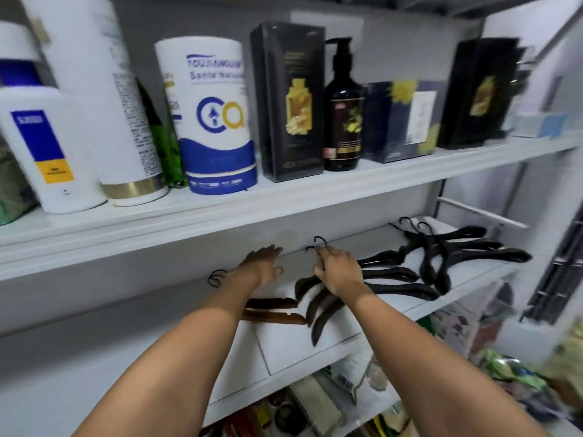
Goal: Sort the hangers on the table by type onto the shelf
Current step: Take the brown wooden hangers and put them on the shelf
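Right hand (pixel 339 272) sits on the necks of the black hangers (pixel 391 274), fingers curled down over them just below the hooks. The stack lies mid-shelf (pixel 299 345). Left hand (pixel 263 263) is flat with fingers straight, holding nothing. Brown hangers (pixel 274 317) lie under the left forearm. Second black pile (pixel 492 256) is further right. Bottles (pixel 342 121) stand on the tier above.

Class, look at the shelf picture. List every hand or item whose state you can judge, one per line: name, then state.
left hand: open, fingers straight, holding nothing
right hand: fingers curled on the middle black hangers near their hooks
middle black hangers: stacked flat, held
brown hangers: flat, partly hidden by the left forearm
right black hangers: loose pile, untouched
pump bottle: upright
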Demonstrator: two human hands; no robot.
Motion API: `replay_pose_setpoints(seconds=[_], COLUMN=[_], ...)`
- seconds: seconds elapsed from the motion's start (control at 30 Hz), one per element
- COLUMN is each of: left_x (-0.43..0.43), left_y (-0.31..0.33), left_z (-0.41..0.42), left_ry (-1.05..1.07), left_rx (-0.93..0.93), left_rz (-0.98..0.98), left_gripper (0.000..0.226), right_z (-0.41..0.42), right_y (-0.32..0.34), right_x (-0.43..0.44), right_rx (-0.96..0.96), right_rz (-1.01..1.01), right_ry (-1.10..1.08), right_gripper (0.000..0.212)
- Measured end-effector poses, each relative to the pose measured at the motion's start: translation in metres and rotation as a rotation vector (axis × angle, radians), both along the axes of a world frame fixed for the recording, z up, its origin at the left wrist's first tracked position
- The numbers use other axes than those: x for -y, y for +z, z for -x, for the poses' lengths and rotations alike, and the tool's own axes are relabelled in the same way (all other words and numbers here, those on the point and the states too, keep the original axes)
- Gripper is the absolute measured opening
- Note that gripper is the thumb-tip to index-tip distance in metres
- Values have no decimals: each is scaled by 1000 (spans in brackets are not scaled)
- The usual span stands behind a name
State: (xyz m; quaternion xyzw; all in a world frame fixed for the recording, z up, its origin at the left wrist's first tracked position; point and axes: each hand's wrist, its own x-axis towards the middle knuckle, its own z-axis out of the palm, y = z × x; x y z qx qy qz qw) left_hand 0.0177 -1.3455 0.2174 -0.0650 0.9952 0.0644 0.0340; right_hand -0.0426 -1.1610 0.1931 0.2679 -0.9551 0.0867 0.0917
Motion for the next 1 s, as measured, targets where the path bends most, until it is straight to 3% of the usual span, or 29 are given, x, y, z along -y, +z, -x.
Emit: replay_pose_setpoints(seconds=[0.5, 0.73, 1.0], left_x=[-249, -387, -553], left_y=[47, 69, 61], left_z=[60, 71, 57], left_ry=[-425, -683, -958], left_rx=[-116, -215, -197], left_rz=[-68, -44, -26], left_gripper=[64, 64, 64], right_z=[-13, -51, -116], right_y=[57, 70, 57], right_x=[-256, -389, -539], right_rx=[-87, -99, -103], right_rz=[52, 64, 23], right_ry=[-448, -668, -964], right_gripper=[54, 58, 56])
